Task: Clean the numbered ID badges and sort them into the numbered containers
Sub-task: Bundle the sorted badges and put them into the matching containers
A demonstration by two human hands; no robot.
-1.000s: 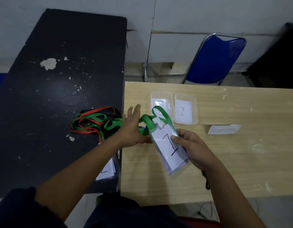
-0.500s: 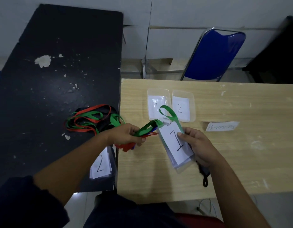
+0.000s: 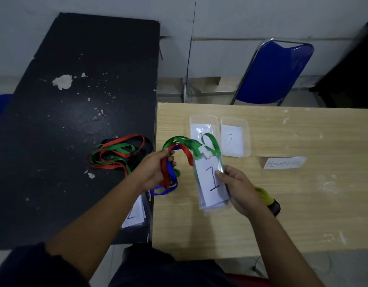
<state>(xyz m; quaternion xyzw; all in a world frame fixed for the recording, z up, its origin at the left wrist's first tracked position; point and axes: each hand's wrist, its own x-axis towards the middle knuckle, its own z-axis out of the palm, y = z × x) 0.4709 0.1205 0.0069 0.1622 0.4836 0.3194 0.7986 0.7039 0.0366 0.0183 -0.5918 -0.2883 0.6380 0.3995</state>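
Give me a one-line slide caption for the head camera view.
Right hand holds badges marked 1 while left hand grips their lanyards, near container 1 and container 2.

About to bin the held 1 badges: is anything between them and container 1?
Nothing visible does. Between the badges in the right hand and container 1, only their own green lanyard loops across the view.

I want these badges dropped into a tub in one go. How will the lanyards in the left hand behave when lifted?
Probably floppy: the lanyards droop in loose loops from the left hand, a blue one dangling lowest. Likely light, since one hand holds the whole bunch. They may trail over the rim of the tub marked 1.
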